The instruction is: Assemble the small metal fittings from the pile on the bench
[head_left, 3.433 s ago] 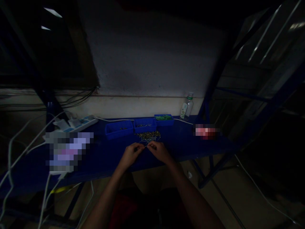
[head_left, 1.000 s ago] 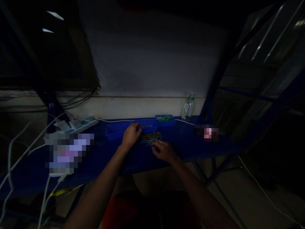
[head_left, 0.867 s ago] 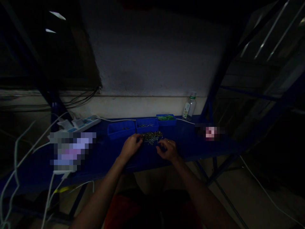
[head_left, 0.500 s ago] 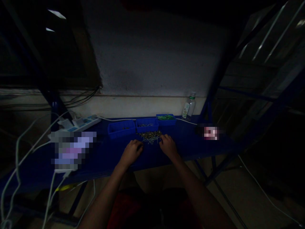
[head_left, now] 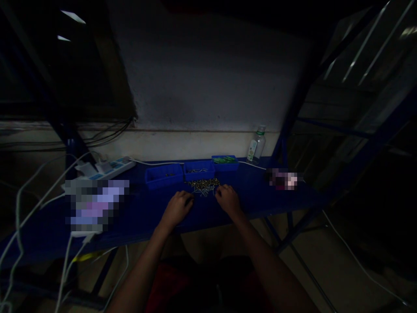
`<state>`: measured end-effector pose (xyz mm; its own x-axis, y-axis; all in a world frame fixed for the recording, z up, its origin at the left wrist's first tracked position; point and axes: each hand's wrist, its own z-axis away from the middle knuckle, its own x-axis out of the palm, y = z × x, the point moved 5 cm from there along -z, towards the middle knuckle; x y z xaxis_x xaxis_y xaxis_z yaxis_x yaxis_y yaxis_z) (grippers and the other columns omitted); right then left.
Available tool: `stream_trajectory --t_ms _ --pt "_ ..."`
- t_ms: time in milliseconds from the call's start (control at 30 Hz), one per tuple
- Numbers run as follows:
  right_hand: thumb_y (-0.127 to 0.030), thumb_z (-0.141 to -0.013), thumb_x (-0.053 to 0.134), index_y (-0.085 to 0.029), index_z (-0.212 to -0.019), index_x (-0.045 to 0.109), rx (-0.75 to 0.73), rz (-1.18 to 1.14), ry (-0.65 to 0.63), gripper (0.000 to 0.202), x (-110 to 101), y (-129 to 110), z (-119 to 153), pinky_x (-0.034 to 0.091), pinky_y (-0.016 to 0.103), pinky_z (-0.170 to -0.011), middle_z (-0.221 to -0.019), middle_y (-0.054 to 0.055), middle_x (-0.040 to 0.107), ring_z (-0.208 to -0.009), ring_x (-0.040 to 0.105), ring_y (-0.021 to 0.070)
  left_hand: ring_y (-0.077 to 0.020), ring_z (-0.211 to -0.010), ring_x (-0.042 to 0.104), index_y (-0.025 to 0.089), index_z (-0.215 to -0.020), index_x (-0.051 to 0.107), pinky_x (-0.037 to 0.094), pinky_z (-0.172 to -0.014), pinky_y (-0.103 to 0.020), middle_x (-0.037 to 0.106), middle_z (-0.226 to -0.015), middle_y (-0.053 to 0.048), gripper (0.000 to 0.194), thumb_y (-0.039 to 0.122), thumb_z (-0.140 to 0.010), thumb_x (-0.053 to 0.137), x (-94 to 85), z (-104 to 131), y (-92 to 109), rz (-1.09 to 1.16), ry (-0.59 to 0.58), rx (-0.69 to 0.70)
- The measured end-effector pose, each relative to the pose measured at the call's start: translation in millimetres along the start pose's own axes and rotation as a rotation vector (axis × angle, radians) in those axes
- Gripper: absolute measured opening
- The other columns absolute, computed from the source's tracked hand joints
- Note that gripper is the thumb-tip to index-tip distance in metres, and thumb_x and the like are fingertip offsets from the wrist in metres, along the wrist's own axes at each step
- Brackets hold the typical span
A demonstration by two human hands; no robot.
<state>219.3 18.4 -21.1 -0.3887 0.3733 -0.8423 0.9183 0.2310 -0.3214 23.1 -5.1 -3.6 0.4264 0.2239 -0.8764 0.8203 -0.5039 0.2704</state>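
A heap of small screws or pins (head_left: 204, 187), brass-coloured at the back and silvery at the front, lies loose on the blue table (head_left: 140, 213). My left hand (head_left: 178, 208) rests at the heap's near left, its fingers curled and closed; whatever they may hold is hidden. At the right edge of the heap is my right hand (head_left: 228, 200), fingers bent together beside the silvery pieces. Whether a piece sits in its fingertips is too small and dark to make out. Behind the heap stands a blue bin (head_left: 199, 177) with some silvery pieces in it.
Left of that bin is another blue bin (head_left: 164, 180) with a few small pieces; a third bin (head_left: 225, 168) holds green items. A clear bottle (head_left: 256, 150) stands at the back right. A power strip (head_left: 112, 168) with white cables lies left, near blurred-out objects.
The whole view has shifted slightly, so everything sits a little further left. Both hands keep nearly the same place and curl beside the heap.
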Motion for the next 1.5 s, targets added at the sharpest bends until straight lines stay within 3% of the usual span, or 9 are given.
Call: stream_trajectory --t_ms 300,433,567,700,800,967,1200,1500 --pt "-0.015 -0.082 0.046 -0.018 -0.094 0.054 0.113 -0.020 0.003 0.015 0 7 -1 0.036 0.025 -0.074 -0.091 0.008 0.059 -0.086 0.052 0.0169 -0.0214 -0.087 0.052 0.019 -0.095 0.062 0.039 -0.079 -0.033 0.059 -0.093 -0.007 0.024 0.027 -0.084 0.043 -1.3 0 0 0.017 -0.011 0.010" --pt "-0.011 -0.084 0.041 -0.017 -0.095 0.052 0.128 -0.088 0.068 0.017 -3 10 -2 0.037 0.024 -0.076 -0.090 0.008 0.059 -0.088 0.053 0.0161 -0.0214 -0.087 0.052 0.019 -0.094 0.063 0.039 -0.080 -0.034 0.060 -0.092 -0.008 0.024 0.028 -0.084 0.043 -2.1 0 0 0.036 -0.002 0.003" --pt "-0.013 -0.087 0.037 -0.017 -0.094 0.051 -0.023 -0.263 0.071 0.016 -7 0 -3 0.038 0.024 -0.079 -0.093 0.007 0.058 -0.089 0.053 0.0145 -0.0221 -0.090 0.053 0.019 -0.102 0.061 0.039 -0.082 -0.035 0.062 -0.097 -0.008 0.028 0.032 -0.084 0.044 -4.2 1 3 0.113 0.011 -0.015" --pt "-0.014 -0.085 0.042 -0.020 -0.092 0.050 -0.252 -0.439 -0.114 0.012 -2 -30 6 0.040 0.023 -0.077 -0.090 0.002 0.059 -0.086 0.054 0.0131 -0.0217 -0.094 0.053 0.021 -0.115 0.055 0.039 -0.084 -0.035 0.062 -0.099 -0.007 0.037 0.038 -0.084 0.044 -7.3 2 8 0.204 0.003 -0.016" --pt "-0.014 -0.084 0.044 -0.021 -0.092 0.050 -0.333 -0.509 -0.196 0.011 1 -50 14 0.040 0.023 -0.077 -0.091 0.001 0.058 -0.086 0.054 0.0126 -0.0208 -0.089 0.054 0.022 -0.105 0.061 0.040 -0.082 -0.033 0.064 -0.094 -0.006 0.032 0.039 -0.083 0.046 -7.4 2 12 0.213 -0.052 0.032" --pt "-0.013 -0.083 0.046 -0.020 -0.089 0.051 -0.325 -0.564 -0.217 0.011 3 -60 14 0.040 0.023 -0.078 -0.090 0.001 0.058 -0.086 0.054 0.0125 -0.0193 -0.084 0.053 0.022 -0.089 0.065 0.040 -0.078 -0.030 0.065 -0.088 -0.004 0.024 0.035 -0.083 0.046 -8.0 2 13 0.209 -0.068 0.072" --pt "-0.015 -0.084 0.046 -0.019 -0.092 0.053 -0.235 -0.640 -0.210 0.011 3 -52 12 0.042 0.022 -0.072 -0.085 0.000 0.059 -0.079 0.056 0.0117 -0.0193 -0.084 0.054 0.022 -0.090 0.066 0.040 -0.077 -0.030 0.066 -0.088 -0.004 0.023 0.034 -0.083 0.048 -5.7 0 7 0.223 -0.057 0.039" --pt "-0.020 -0.082 0.052 -0.019 -0.091 0.057 -0.285 -0.633 -0.205 0.011 13 -51 15 0.042 0.021 -0.070 -0.085 0.001 0.062 -0.078 0.057 0.0112 -0.0181 -0.085 0.056 0.020 -0.089 0.065 0.041 -0.077 -0.028 0.065 -0.088 -0.005 0.024 0.033 -0.084 0.046 -11.7 3 16 0.309 -0.058 0.068"
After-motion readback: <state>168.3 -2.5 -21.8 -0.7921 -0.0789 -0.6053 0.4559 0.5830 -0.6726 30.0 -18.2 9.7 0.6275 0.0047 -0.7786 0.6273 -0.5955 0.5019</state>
